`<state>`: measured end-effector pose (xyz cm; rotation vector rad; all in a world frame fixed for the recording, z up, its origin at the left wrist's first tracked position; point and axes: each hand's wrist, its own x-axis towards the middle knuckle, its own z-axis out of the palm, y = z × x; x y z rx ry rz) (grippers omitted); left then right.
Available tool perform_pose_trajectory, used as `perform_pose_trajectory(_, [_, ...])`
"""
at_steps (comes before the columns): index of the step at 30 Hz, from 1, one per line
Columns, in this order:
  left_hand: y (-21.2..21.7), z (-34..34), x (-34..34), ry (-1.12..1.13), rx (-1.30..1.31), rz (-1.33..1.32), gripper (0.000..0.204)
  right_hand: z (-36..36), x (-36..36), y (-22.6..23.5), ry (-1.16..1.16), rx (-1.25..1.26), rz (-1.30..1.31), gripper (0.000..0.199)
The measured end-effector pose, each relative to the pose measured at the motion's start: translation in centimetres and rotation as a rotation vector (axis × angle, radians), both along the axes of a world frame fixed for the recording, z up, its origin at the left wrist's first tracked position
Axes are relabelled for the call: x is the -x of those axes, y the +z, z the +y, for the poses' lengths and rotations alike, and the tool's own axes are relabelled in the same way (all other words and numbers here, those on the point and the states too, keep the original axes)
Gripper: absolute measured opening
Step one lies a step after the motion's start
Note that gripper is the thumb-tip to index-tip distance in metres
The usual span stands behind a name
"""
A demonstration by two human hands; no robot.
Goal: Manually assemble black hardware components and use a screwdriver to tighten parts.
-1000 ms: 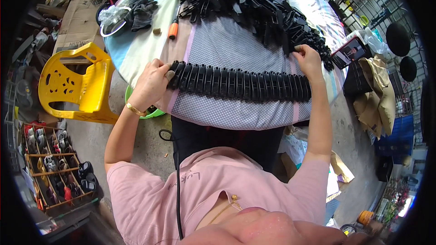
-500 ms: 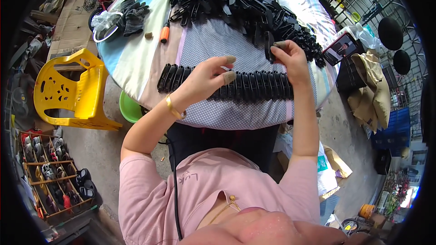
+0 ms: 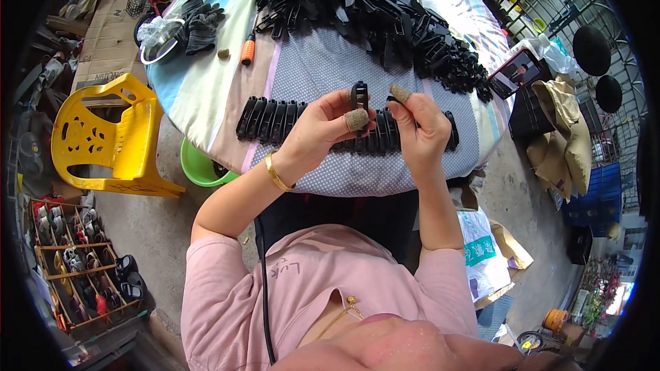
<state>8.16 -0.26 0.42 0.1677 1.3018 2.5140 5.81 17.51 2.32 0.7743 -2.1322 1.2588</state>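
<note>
Head view: near the middle of the frame, the left hand is grasping a black slotted part, holding it upright between thumb and fingers. The right hand is hovering just right of that part, thumb and forefinger drawing close together; a small dark bit is showing at their tips, and whether they are gripping it I cannot tell. Brown finger covers are wrapping some fingertips, and a gold bracelet is circling the left wrist.

Below and partly behind both hands, a row of black parts is running left to right across the cloth-covered desk. Beyond the hands, at upper centre, a heap of similar black pieces is spreading toward the right. An orange-handled tool is lying at upper left, near dark gloves. A phone is leaning at the right. Farther out, a yellow chair and a green basin are standing at left.
</note>
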Motion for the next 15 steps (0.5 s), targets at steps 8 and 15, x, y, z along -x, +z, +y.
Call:
perform_pose_trajectory(8, [0.2, 1.1, -1.0, 0.063, 0.057, 0.087, 0.045, -1.6, -0.8, 0.3, -0.059, -0.111, 0.244, 0.012])
perform_pose_trajectory(15, [0.1, 0.9, -1.4, 0.083, 0.146, 0.125, 0.043, -1.7, -1.4, 0.3, -0.076, -0.251, 0.271, 0.014])
